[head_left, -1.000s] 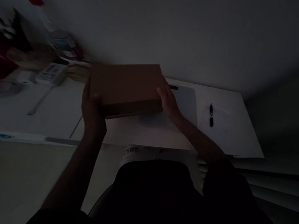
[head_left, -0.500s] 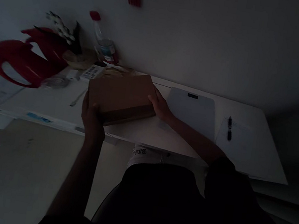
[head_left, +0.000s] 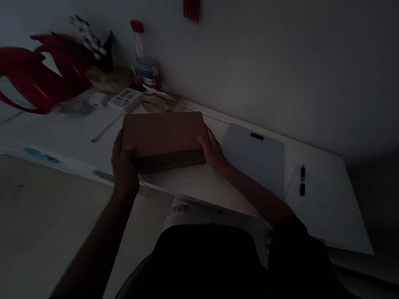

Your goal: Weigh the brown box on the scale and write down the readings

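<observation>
Starting at the far left, we're seeing a glossy red bag [head_left: 26, 76] w/ a loop handle lying on the white desk [head_left: 73, 143], and behind it, against the wall, a clear plastic bottle [head_left: 143, 61] w/ a red cap is standing upright; a small remote-like item [head_left: 124, 99] is lying just in front of the bottle, tho the light is too dim to read it. Next, our left hand [head_left: 123, 160] is gripping the near-left corner of the cardboard box [head_left: 164, 136], thumb lying on top and fingers wrapping under, approx. at the desk's front edge. The box is looking flat, rectangular, plain brown, lid closed, no label or tape showing on the top; its front side is reading darker than the top, and it's sitting slightly turned, the right end further back than the left. We can't tell whether its underside is resting on the desk or hovering just above it. Our right hand [head_left: 212, 151] is cupping the box's right end, fingers curling over the edge. Further right, a grey flat pad [head_left: 258, 158] is lying just beside that hand, then a black pen [head_left: 302, 180] is lying on a paper sheet [head_left: 313, 191] near the desk's right end.
</observation>
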Action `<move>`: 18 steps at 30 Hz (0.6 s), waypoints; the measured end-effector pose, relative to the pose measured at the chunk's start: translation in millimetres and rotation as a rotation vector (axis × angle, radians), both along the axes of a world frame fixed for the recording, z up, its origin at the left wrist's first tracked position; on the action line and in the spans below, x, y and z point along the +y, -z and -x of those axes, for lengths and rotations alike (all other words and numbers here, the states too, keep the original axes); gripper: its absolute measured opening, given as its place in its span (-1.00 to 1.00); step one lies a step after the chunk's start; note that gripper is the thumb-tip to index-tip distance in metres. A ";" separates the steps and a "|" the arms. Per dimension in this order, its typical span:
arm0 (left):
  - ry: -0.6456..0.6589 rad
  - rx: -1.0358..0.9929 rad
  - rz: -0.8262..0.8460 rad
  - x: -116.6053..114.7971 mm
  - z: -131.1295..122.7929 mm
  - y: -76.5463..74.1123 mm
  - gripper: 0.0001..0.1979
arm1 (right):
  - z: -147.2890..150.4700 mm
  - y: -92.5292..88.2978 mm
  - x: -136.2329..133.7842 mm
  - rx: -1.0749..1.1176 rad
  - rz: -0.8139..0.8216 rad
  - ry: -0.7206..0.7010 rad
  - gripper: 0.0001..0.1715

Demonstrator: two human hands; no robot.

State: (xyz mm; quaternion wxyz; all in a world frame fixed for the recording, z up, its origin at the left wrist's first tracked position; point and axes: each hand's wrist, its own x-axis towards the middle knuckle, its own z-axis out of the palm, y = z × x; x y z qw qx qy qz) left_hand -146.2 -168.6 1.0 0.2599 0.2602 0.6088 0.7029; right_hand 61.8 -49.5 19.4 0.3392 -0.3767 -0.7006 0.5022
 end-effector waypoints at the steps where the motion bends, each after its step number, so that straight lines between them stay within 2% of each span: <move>1: -0.010 -0.006 0.013 0.5 -0.4 0.2 -0.18 | -0.1 -0.7 -1.1 -0.009 0.011 0.008 -0.10; 6: -0.012 0.077 0.040 -0.6 4.2 4.6 -0.21 | -2.2 -5.4 -2.5 -0.033 0.050 -0.026 -0.04; 9: -0.107 0.223 -0.035 -5.9 10.2 -0.2 -0.10 | -10.4 -6.3 0.4 -0.056 0.065 -0.032 0.03; 11: -0.184 0.398 -0.142 -9.7 9.2 -12.5 -0.05 | -22.4 -7.6 2.4 -0.035 0.023 -0.010 0.01; 13: -0.200 0.595 -0.267 -11.2 -0.3 -31.3 -0.13 | -40.6 -12.2 3.2 0.006 -0.041 -0.010 -0.06; 16: -0.057 0.720 -0.468 -4.9 -33.3 -59.8 -0.31 | -78.1 -26.8 0.3 0.018 -0.123 -0.029 -0.26; 17: 0.020 0.680 -0.569 -0.8 -48.3 -66.5 -0.32 | -92.4 -32.8 -1.9 0.000 -0.146 -0.027 -0.35; 18: 0.089 0.636 -0.592 3.9 -64.5 -71.1 -0.36 | -107.2 -38.6 -4.4 -0.026 -0.163 -0.025 -0.42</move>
